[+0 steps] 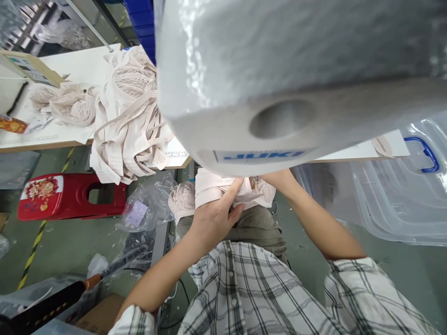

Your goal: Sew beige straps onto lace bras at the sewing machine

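A cream cloth and mesh bag [209, 186] lies bunched over my lap, under the sewing machine head [244, 107]. My left hand [214, 216] holds its near edge, index finger stretched along the cloth and thumb apart from it. At the bag's right side is my right hand [278, 179], its fingers hidden behind the machine head. The needle area is also out of sight. A small brownish piece [252, 182] shows between my hands. More mesh [183, 197] hangs at the left of my lap.
Cream mesh bags [127, 116] are heaped at the table's left edge, with more mesh bundles [75, 104] beyond. A red stool [70, 197] and plastic bags [148, 200] stand low on the left. Clear plastic bins [394, 195] are close on my right.
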Demonstrator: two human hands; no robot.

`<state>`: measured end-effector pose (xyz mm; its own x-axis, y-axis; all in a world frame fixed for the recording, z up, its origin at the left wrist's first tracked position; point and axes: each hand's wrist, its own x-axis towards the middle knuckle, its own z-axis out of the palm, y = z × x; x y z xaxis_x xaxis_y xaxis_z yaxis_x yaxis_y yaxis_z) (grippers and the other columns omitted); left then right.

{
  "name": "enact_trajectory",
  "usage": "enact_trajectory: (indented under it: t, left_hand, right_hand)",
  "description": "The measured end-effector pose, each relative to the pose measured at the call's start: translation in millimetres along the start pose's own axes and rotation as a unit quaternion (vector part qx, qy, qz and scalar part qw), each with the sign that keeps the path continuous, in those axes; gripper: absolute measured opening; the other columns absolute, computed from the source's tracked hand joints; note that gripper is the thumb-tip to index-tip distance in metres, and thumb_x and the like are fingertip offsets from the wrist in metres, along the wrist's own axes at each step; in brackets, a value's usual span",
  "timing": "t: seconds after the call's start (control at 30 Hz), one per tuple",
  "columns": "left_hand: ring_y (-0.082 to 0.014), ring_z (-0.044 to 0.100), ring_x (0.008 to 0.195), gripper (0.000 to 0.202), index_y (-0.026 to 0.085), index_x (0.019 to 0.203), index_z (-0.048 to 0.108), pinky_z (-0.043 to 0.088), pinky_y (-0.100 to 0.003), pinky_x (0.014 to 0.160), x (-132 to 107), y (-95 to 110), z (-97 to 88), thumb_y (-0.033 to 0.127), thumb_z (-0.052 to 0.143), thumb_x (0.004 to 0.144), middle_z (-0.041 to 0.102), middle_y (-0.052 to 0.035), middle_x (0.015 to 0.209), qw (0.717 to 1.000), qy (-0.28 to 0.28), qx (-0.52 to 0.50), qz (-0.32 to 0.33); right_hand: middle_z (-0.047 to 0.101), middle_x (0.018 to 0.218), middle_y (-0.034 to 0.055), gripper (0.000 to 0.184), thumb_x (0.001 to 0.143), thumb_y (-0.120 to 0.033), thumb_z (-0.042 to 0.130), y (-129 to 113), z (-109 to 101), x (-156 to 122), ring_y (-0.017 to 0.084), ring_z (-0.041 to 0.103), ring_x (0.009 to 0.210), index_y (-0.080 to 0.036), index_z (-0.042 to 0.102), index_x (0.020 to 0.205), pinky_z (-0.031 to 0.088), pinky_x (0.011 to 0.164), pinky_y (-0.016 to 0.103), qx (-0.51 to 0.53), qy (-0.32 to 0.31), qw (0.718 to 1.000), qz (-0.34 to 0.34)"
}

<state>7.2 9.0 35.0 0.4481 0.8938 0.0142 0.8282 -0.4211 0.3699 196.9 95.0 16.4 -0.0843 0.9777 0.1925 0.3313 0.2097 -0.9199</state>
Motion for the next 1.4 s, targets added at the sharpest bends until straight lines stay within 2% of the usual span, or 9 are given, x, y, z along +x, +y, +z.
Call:
enact_trajectory:
  t: [0.17, 0.3, 0.43, 0.53, 0.6, 0.67, 0.8, 1.13, 1.4]
  left_hand:
    - [-0.0155, 0.061, 0.054, 0.054, 0.022, 0.151, 0.045, 0.041, -0.021, 0.045, -0.6, -1.3, 0.0, 0.039, 0.05, 0.1, 0.07, -0.0019, 0.073, 1.0, 0.0, -0.013, 0.003]
    - [-0.0154, 0.06, 0.053, 0.054, 0.021, 0.151, 0.045, 0.041, -0.021, 0.045, -2.5, -1.5, -0.8, 0.038, 0.05, 0.1, 0.069, -0.0015, 0.07, 1.0, 0.005, -0.018, -0.001]
    - [-0.017, 0.067, 0.063, 0.056, 0.023, 0.152, 0.042, 0.048, -0.022, 0.052, -6.8, -3.0, -4.0, 0.039, 0.053, 0.099, 0.074, -0.0026, 0.081, 1.0, 0.005, -0.013, -0.02]
    - [-0.0237, 0.074, 0.093, 0.062, 0.022, 0.155, 0.036, 0.059, -0.028, 0.07, -10.2, -4.4, -3.9, 0.041, 0.053, 0.099, 0.075, -0.0102, 0.109, 0.999, 0.048, 0.001, -0.006]
    - [-0.0292, 0.068, 0.116, 0.069, 0.019, 0.158, 0.028, 0.06, -0.036, 0.086, -11.8, -5.0, -1.7, 0.042, 0.053, 0.099, 0.067, -0.0177, 0.132, 0.996, 0.082, 0.013, 0.021]
    - [-0.0321, 0.062, 0.127, 0.074, 0.015, 0.159, 0.021, 0.058, -0.041, 0.094, -12.9, -5.4, 1.3, 0.044, 0.052, 0.099, 0.058, -0.023, 0.142, 0.994, 0.105, 0.026, 0.033]
    - [-0.0345, 0.063, 0.126, 0.076, 0.01, 0.159, 0.02, 0.059, -0.043, 0.093, -14.6, -5.9, 6.0, 0.048, 0.05, 0.1, 0.056, -0.0278, 0.142, 0.99, 0.124, 0.053, 0.029]
    - [-0.0342, 0.057, 0.133, 0.076, 0.013, 0.16, 0.019, 0.058, -0.044, 0.099, -14.7, -2.6, 9.4, 0.044, 0.054, 0.099, 0.053, -0.025, 0.147, 0.99, 0.118, 0.061, 0.051]
    - [-0.0362, 0.053, 0.137, 0.074, 0.013, 0.159, 0.021, 0.054, -0.05, 0.104, -12.6, 1.3, 10.8, 0.042, 0.054, 0.099, 0.051, -0.0261, 0.148, 0.99, 0.122, 0.045, 0.061]
  right_hand:
    - [0.062, 0.096, 0.006, 0.011, 0.088, -0.037, 0.064, -4.3, -2.1, -0.2, 0.024, 0.059, 0.087, -0.026, 0.064, 0.089, 0.055, 0.081, 0.043, -0.014, 0.003, 1.0, -0.003]
    - [0.061, 0.096, 0.0052, 0.012, 0.091, -0.035, 0.061, -4.9, 0.2, -1.4, 0.022, 0.057, 0.085, -0.025, 0.062, 0.084, 0.056, 0.083, 0.044, -0.021, 0.016, 1.0, 0.002]
    - [0.063, 0.096, 0.005, 0.009, 0.089, -0.031, 0.063, -2.0, 5.0, -3.3, 0.022, 0.058, 0.085, -0.025, 0.062, 0.083, 0.054, 0.083, 0.042, -0.023, 0.038, 0.999, -0.002]
    - [0.066, 0.104, 0.0055, 0.01, 0.087, -0.034, 0.067, 1.3, 6.2, -7.1, 0.021, 0.06, 0.085, -0.024, 0.064, 0.088, 0.053, 0.082, 0.038, 0.004, 0.072, 0.997, -0.002]
    - [0.067, 0.108, 0.0059, 0.014, 0.088, -0.037, 0.065, 4.5, 4.8, -11.7, 0.018, 0.06, 0.082, -0.024, 0.064, 0.089, 0.053, 0.08, 0.036, 0.028, 0.097, 0.995, 0.001]
    - [0.067, 0.108, 0.0055, 0.017, 0.089, -0.04, 0.063, 8.6, 2.6, -17.2, 0.016, 0.059, 0.078, -0.023, 0.064, 0.09, 0.053, 0.079, 0.035, 0.045, 0.117, 0.992, 0.003]
    - [0.064, 0.096, 0.0034, 0.024, 0.087, -0.046, 0.067, 16.3, -0.2, -27.8, 0.017, 0.06, 0.082, -0.023, 0.062, 0.087, 0.051, 0.079, 0.034, 0.078, 0.129, 0.988, 0.021]
    - [0.06, 0.086, 0.0025, 0.04, 0.084, -0.062, 0.066, 14.1, 1.5, -49.8, 0.016, 0.055, 0.077, -0.023, 0.06, 0.081, 0.046, 0.069, 0.031, 0.105, 0.093, 0.989, 0.036]
    - [0.058, 0.085, 0.0029, 0.035, 0.082, -0.057, 0.07, 8.1, 0.5, -62.2, 0.017, 0.054, 0.077, -0.023, 0.058, 0.08, 0.045, 0.067, 0.032, 0.143, 0.072, 0.987, 0.025]
